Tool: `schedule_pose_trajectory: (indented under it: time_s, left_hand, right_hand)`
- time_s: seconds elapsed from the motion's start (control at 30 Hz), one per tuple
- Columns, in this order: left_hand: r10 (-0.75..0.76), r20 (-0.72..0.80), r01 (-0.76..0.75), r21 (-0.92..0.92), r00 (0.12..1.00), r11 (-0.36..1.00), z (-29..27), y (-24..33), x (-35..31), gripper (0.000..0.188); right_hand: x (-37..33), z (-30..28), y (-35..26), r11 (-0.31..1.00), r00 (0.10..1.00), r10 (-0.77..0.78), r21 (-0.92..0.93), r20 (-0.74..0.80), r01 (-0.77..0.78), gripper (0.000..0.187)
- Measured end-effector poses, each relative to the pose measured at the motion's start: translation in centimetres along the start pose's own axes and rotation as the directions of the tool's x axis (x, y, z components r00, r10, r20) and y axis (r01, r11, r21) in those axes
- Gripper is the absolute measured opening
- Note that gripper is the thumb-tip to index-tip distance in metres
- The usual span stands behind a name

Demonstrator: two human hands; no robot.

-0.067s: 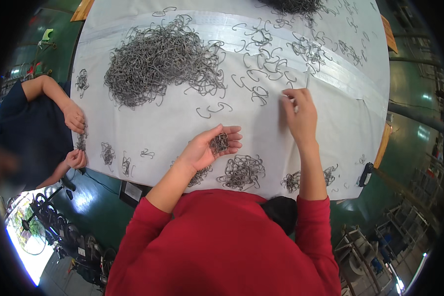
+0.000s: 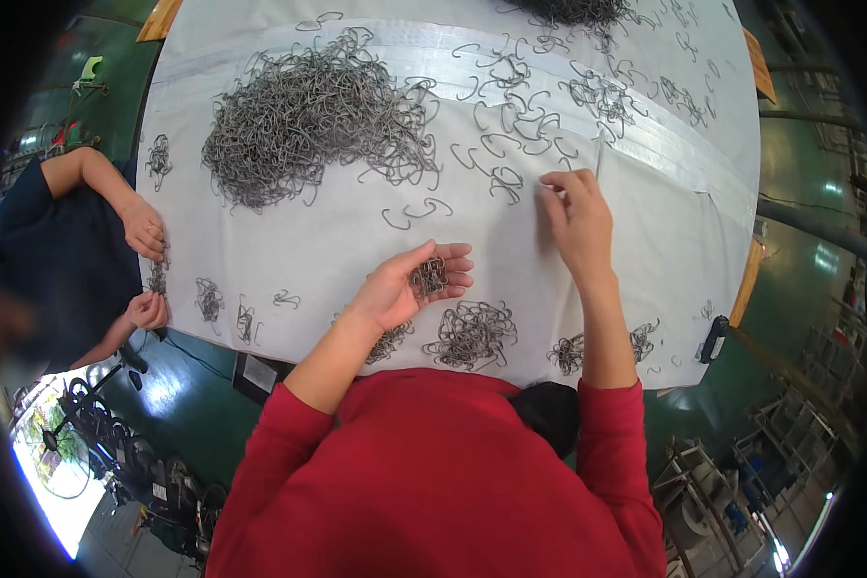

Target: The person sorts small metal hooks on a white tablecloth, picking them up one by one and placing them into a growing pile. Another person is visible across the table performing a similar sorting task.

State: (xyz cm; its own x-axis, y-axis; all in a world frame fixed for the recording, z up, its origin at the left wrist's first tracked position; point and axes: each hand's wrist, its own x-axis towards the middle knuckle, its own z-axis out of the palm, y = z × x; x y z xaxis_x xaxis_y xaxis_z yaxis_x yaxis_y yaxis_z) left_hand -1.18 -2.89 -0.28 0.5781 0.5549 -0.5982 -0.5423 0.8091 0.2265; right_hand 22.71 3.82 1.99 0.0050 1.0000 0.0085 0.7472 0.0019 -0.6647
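Note:
A small bunch of bent metal wire hooks (image 2: 428,277) rests in the upturned palm of my left hand (image 2: 400,287), its fingers stretched out to the right and its thumb above. My right hand (image 2: 578,212) hovers farther to the right, over the white table covering. Its thumb and fingertips are apart, with nothing visible between them. Just left of and beyond its fingertips lie scattered wire hooks (image 2: 504,183). A small heap of hooks (image 2: 470,335) sits between my forearms, close to my body. Another heap (image 2: 390,342) is partly hidden behind my left forearm.
A large pile of hooks (image 2: 308,120) covers the far left, and a darker pile (image 2: 578,12) sits at the far edge. More small groups (image 2: 209,300) line the near edge. At the left, a co-worker's hands (image 2: 144,231) handle hooks. A black object (image 2: 714,339) is at the right edge.
My right hand has shifted slightly to the left and away from me, toward the scattered hooks. My left hand has stayed nearly still with the bunch in its palm.

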Motion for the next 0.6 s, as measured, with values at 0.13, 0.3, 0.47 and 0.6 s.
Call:
schedule_pose_trajectory:
  time_s: [0.13, 0.3, 0.47, 0.6]
  left_hand:
    - [-0.004, 0.119, -0.005, 0.071, 0.993, 0.997, -0.4, 0.5, 0.8, 0.047]
    - [-0.014, 0.167, -0.005, 0.116, 0.986, 0.993, -0.5, 0.7, 0.8, 0.05]
    - [0.008, 0.132, -0.023, 0.115, 0.991, 0.993, 0.0, 0.6, 0.9, 0.051]
    - [0.042, 0.14, -0.056, 0.097, 0.989, 0.994, 0.2, 0.4, 1.2, 0.053]
  right_hand:
    - [1.0, 1.7, -0.1, 0.987, 0.99, -0.126, -0.097, 0.062, 0.132, 0.008]
    - [2.5, 1.8, 0.3, 0.988, 0.993, -0.108, -0.106, 0.04, 0.112, 0.008]
    - [2.4, 0.6, 0.2, 0.997, 0.995, 0.073, -0.002, -0.062, -0.073, 0.009]
    - [1.1, 1.3, 0.1, 0.995, 0.998, 0.053, -0.081, 0.015, -0.052, 0.015]
